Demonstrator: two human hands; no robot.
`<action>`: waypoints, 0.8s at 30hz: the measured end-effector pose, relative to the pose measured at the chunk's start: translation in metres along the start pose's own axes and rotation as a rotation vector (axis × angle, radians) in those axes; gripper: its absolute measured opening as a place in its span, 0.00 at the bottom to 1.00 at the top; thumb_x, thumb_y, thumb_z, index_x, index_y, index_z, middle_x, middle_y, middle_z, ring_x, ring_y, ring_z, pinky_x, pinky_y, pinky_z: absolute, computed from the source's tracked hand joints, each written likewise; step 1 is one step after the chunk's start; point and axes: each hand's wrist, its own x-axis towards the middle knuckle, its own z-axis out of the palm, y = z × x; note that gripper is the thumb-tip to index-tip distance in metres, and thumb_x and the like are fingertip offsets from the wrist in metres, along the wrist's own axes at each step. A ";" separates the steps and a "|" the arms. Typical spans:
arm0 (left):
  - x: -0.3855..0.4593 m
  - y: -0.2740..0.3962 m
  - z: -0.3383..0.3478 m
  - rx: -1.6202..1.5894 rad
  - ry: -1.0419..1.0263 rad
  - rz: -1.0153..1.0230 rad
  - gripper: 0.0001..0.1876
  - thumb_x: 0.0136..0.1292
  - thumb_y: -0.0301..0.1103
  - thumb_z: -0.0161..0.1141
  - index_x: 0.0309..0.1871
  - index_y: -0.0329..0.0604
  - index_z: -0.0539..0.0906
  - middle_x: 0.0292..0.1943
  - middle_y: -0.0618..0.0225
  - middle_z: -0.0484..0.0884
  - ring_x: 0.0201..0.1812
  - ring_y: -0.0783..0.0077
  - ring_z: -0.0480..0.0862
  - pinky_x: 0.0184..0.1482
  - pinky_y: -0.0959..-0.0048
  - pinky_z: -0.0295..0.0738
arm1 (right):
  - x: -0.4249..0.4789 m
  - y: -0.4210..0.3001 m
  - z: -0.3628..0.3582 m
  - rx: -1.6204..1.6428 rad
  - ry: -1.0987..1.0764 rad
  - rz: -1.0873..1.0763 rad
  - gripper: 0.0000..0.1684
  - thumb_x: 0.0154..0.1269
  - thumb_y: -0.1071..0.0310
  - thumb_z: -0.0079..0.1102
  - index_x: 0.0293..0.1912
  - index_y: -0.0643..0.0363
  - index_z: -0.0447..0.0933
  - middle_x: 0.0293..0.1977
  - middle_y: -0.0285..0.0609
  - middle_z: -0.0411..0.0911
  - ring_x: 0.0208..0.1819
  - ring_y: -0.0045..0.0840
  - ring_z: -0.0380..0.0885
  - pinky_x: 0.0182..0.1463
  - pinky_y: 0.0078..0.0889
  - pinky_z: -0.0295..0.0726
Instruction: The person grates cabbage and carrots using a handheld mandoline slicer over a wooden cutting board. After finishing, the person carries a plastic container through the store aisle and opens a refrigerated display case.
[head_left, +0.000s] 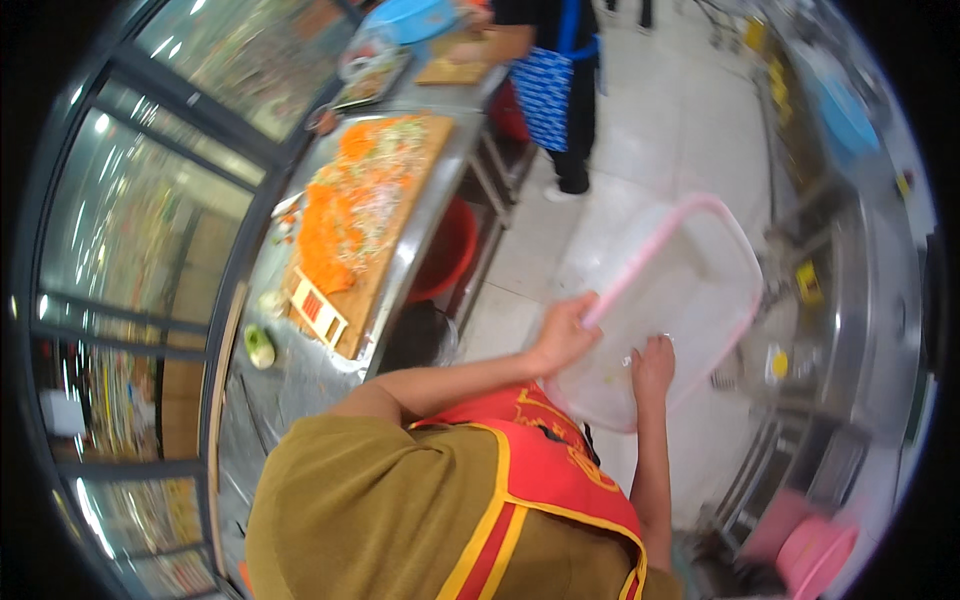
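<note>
In front of my red apron, a large whitish plastic tub with a pink rim (679, 300) is held tilted above the floor, its inside facing me. My left hand (566, 335) grips the tub's near left rim. Inside the tub is my right hand (653, 366), fingers bent down against or close to its inner surface. Small pale bits lie around those fingertips. Blur hides whether the right fingers pinch anything. The tub looks nearly bare apart from these scraps.
To the left, a steel table (409, 262) carries a cutting board (371, 319) with shredded orange and pale vegetables (360, 199), a grater (318, 307) and a cut green vegetable (259, 346). A red basin (450, 255) sits beneath. Ahead stands a co-worker (574, 90). Steel sinks (862, 300) line the right.
</note>
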 end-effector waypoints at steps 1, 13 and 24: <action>0.002 -0.002 -0.005 0.019 -0.018 -0.004 0.13 0.46 0.20 0.56 0.39 0.37 0.77 0.25 0.70 0.73 0.32 0.82 0.71 0.36 0.76 0.70 | 0.007 -0.002 0.011 0.014 -0.092 0.032 0.15 0.56 0.65 0.61 0.40 0.65 0.76 0.45 0.54 0.72 0.51 0.42 0.71 0.49 0.43 0.74; 0.091 -0.026 -0.079 -0.076 -0.019 -0.099 0.12 0.45 0.25 0.53 0.37 0.38 0.74 0.25 0.53 0.72 0.26 0.58 0.71 0.32 0.66 0.68 | 0.057 -0.087 0.053 0.325 -0.516 0.042 0.12 0.61 0.60 0.56 0.34 0.60 0.76 0.31 0.49 0.75 0.33 0.43 0.76 0.39 0.43 0.75; 0.152 -0.044 -0.141 -0.035 0.179 -0.021 0.12 0.42 0.25 0.54 0.35 0.38 0.73 0.27 0.50 0.75 0.32 0.44 0.75 0.35 0.58 0.69 | 0.159 -0.113 0.070 0.112 -0.241 -0.193 0.12 0.55 0.69 0.59 0.40 0.63 0.77 0.48 0.52 0.73 0.50 0.46 0.71 0.53 0.43 0.71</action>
